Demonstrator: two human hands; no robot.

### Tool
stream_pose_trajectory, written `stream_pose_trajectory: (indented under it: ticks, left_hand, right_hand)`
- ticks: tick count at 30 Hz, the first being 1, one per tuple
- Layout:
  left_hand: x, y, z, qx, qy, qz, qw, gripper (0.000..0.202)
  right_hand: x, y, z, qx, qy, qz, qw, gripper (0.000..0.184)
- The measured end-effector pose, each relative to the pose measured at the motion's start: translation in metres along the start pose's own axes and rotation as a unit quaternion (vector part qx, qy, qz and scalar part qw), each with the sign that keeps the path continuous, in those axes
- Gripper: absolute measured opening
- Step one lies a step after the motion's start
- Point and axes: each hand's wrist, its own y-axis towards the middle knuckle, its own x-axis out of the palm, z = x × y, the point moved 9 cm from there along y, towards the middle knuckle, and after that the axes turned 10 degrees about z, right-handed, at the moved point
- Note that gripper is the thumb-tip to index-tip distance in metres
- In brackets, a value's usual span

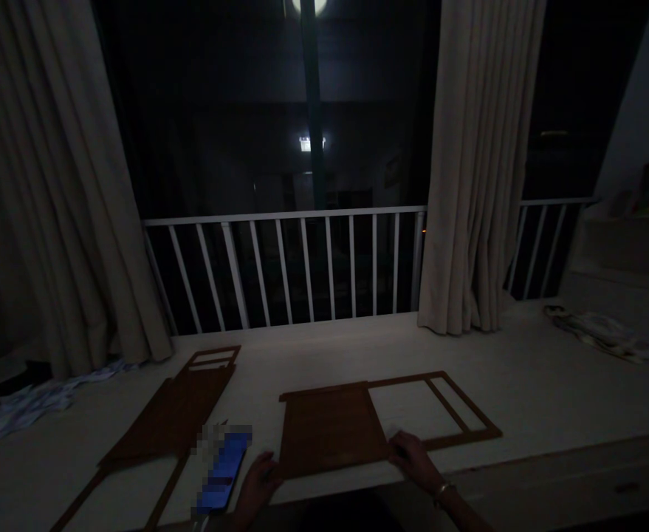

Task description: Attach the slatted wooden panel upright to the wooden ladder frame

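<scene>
A flat brown wooden folding chair [332,432] lies on the pale surface in front of me, its solid panel on the left and an open frame with crossbars on the right. At the panel's lower left corner, my left hand [258,482] has its fingers curled against the edge. My right hand [411,454], with a bracelet at the wrist, closes on the near edge where panel and frame meet. Its fingertips are dim and partly hidden. To the left lies a second brown wooden folding chair [172,414], with a slatted end and two long legs.
A phone [225,469] with a blue screen, partly pixelated, lies beside my left hand. White railings [285,270] and beige curtains [462,170] stand at the dark window. Crumpled cloth [30,406] lies far left, and another cloth [601,332] lies on the right.
</scene>
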Motion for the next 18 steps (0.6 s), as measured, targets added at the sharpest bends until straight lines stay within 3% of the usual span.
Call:
stream_pose_trajectory:
  ticks: [9,18]
  left_hand:
    - [-0.001,0.001,0.033,0.031,0.025,-0.037,0.999,0.044]
    - [0.004,0.004,0.022,0.044,-0.005,-0.047,0.998,0.040]
  right_hand:
    - [-0.003,0.000,-0.005,-0.007,0.014,-0.037,0.999,0.025]
    - [0.001,0.000,0.003,0.011,0.019,-0.039,0.999,0.024]
